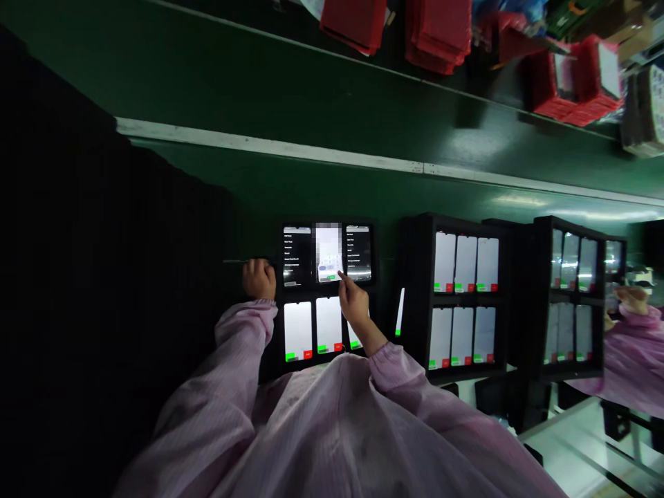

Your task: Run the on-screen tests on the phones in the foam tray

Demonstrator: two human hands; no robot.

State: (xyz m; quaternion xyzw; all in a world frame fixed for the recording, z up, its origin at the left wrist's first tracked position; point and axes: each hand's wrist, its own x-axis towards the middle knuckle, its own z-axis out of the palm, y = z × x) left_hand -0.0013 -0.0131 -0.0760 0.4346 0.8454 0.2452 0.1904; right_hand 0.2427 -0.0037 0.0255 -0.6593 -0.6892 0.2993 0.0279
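Observation:
A black tray (pixel 279 294) holds smartphones in two rows in front of me. My right hand (pixel 355 302) has its index finger stretched out, the tip at the lower right of the top middle phone (pixel 328 249), and its other fingers curled. That phone's bright screen shows a keypad and is partly pixelated. Dark menu lists show on the top left phone (pixel 297 256) and the top right phone (pixel 357 252). Bottom-row phones (pixel 298 328) have white screens with green and red blocks; my right hand partly covers one. My left hand (pixel 259 279) is closed beside the tray's left edge, its fingertips hidden.
More black trays (pixel 467 300) of lit phones stand to the right. Between trays, a lit phone (pixel 400 312) shows at a steep angle. Red packets (pixel 438 34) lie along the back of the green table (pixel 311 83). Another person's pink sleeve (pixel 635 353) is at far right.

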